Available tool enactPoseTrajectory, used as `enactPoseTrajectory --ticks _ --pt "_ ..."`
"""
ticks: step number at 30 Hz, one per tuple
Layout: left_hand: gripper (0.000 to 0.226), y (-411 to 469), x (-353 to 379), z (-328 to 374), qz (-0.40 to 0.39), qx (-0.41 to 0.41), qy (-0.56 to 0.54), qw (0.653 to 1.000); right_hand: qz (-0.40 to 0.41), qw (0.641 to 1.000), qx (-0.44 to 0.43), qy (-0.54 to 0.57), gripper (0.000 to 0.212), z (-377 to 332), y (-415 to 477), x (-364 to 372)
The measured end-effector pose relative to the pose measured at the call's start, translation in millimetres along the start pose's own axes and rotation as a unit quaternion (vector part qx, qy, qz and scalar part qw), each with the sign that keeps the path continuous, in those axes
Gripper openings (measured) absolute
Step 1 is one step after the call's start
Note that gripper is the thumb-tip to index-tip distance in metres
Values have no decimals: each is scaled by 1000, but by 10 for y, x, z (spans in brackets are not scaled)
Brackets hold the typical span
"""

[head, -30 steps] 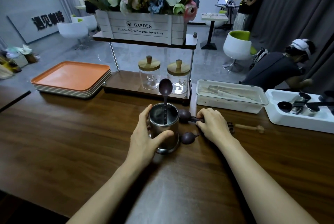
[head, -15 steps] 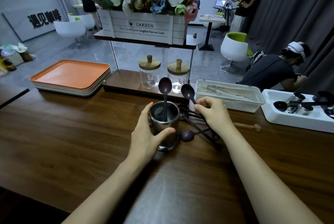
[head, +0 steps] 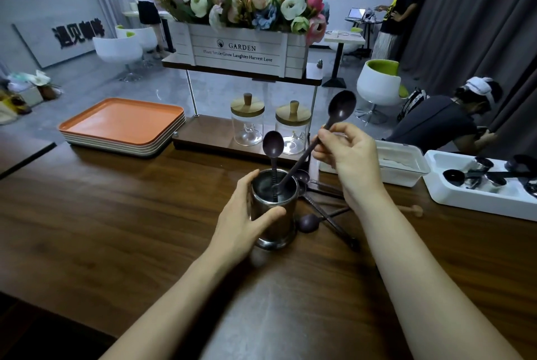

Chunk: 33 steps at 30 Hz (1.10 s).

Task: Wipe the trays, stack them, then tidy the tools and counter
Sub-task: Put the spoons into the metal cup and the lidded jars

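On the dark wooden counter, the left hand wraps its fingers around a shiny round steel cup. The right hand pinches the handle of a dark purple long-handled spoon, handle end tilted into the cup beside another upright purple spoon. More dark spoons lie just right of the cup. Farther left sits a stack of orange rectangular trays.
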<state>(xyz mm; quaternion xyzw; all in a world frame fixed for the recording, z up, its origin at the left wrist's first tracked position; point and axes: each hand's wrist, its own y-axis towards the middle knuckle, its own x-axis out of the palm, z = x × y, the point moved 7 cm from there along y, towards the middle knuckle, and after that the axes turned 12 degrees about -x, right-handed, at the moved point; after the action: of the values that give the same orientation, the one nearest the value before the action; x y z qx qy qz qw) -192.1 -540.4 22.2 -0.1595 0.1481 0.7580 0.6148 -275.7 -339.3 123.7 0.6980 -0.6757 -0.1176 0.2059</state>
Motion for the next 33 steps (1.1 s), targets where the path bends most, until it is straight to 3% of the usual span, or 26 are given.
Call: enactPoseTrajectory --ticks 6,11,19,23,26,28,30,33 --pt "87 21 21 -10 -21 -10 -29 999 -46 996 50 -55 16 366 -222 175" --pt "88 47 23 -17 -19 -9 -38 999 -81 991 72 -78 11 562 -345 200" --pt "97 40 30 21 16 12 -14 1000 -58 992 100 -44 9 694 -373 196" --pt "91 41 38 16 33 17 -10 999 -71 990 107 -61 7 769 -363 190" --pt "92 55 38 14 50 15 -16 999 -34 990 133 -43 13 847 -365 21" --pt "93 57 42 20 55 10 -18 998 -38 985 98 -137 12 906 -351 -185" --pt "95 58 44 35 53 4 -14 998 -123 931 48 -341 12 965 -353 -325" --pt "95 58 57 36 48 -6 -17 999 -288 797 23 -531 27 1116 -505 -334"
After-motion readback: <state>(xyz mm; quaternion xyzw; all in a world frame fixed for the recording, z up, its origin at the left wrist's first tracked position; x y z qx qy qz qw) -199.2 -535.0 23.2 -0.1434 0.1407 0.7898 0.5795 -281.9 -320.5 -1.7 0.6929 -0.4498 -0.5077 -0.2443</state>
